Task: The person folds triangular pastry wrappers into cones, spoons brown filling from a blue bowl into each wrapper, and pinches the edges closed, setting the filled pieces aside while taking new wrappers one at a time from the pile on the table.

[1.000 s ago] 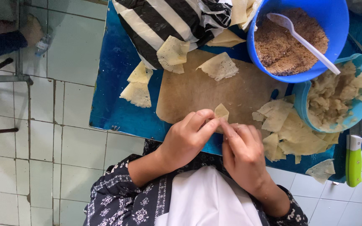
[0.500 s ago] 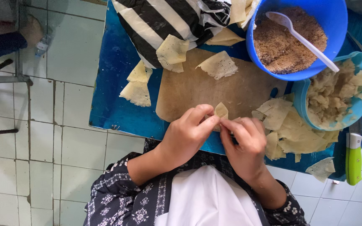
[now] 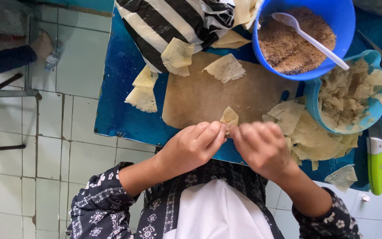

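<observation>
My left hand (image 3: 192, 146) and my right hand (image 3: 260, 148) meet at the near edge of a blue table (image 3: 120, 102), fingertips pinched together on a small pale dough wrapper (image 3: 229, 117) that sticks up between them. Just beyond lies a brown cutting board (image 3: 200, 95) with another wrapper piece (image 3: 225, 67) on it. A stack of wrappers (image 3: 308, 135) lies to the right of my right hand.
A blue bowl (image 3: 345, 26) of brown crumbly filling holds a white spoon (image 3: 308, 39). A light blue bowl (image 3: 317, 108) holds pale pieces. A black-and-white striped bag (image 3: 164, 22) lies at the back. A green-handled knife (image 3: 376, 163) rests at the right. Tiled floor on the left.
Both hands have kept pinching the same wrapper, shifting it slightly; the fingers of the right hand look blurred from motion.
</observation>
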Demonstrator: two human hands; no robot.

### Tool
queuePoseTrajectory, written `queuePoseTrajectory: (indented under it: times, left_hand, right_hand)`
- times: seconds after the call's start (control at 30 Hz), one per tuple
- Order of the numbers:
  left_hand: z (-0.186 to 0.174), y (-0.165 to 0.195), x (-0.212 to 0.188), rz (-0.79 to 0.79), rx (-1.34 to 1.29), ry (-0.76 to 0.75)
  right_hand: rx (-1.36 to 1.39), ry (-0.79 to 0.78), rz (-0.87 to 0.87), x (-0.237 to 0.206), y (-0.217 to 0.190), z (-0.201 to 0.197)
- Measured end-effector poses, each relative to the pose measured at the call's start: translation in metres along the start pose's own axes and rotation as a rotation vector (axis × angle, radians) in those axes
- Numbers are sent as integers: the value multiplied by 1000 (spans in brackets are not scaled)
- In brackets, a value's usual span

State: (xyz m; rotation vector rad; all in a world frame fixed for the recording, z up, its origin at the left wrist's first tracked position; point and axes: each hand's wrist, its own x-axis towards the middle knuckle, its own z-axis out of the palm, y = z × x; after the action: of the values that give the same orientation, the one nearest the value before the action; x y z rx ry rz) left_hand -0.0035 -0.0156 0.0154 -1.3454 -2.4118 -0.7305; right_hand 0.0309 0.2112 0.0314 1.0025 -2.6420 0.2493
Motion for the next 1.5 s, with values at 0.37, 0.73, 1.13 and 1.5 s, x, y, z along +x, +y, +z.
queuePoseTrajectory:
  times: [0.37, 0.73, 1.13, 1.5]
  left_hand:
    - [6, 5, -7, 51, 104, -18]
    - [18, -7, 20, -404, -348, -81]
    - [4, 10, 6, -218, -263, 113]
    - [20, 7, 16, -399, -167, -74]
  right_hand:
    - [257, 94, 290, -2, -11, -1]
    - [478, 27, 462, 3, -1, 6]
    - [526, -100, 328, 10, 8, -5]
    - [297, 42, 295, -1, -2, 3]
